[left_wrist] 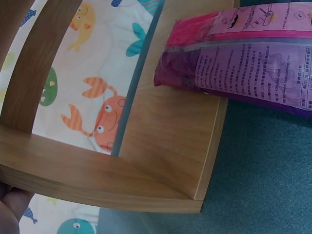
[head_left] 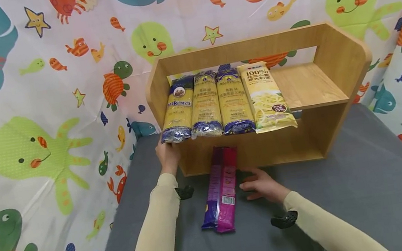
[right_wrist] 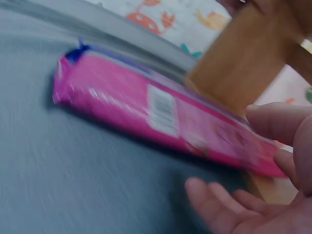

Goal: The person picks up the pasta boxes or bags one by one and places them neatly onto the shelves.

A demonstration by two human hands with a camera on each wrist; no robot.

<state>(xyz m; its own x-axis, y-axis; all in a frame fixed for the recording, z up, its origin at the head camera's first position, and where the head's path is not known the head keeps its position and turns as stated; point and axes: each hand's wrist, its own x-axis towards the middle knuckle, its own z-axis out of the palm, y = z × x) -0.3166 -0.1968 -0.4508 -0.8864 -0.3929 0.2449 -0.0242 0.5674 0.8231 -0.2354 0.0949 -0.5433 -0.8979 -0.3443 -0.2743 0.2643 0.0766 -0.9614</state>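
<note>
A purple and pink packet [head_left: 222,189] lies with its far end on the wooden shelf's [head_left: 316,143] bottom board and its near end on the grey tabletop. Just right of it is my right hand [head_left: 262,185], fingers spread and holding nothing. In the right wrist view the thumb and fingers [right_wrist: 214,204] stand apart beside the packet's pink face. My left hand [head_left: 168,154] grips the shelf's left side panel, below the upper board. The left wrist view shows only part of that hand [left_wrist: 14,207] at the panel's edge.
Along the upper board lie several spaghetti packs: a yellow and blue one [head_left: 179,109] at far left, two similar ones [head_left: 204,105] beside it, and a pale yellow pack [head_left: 267,96] at right. Cloth with printed sea animals [head_left: 53,152] hangs around the grey tabletop [head_left: 370,187].
</note>
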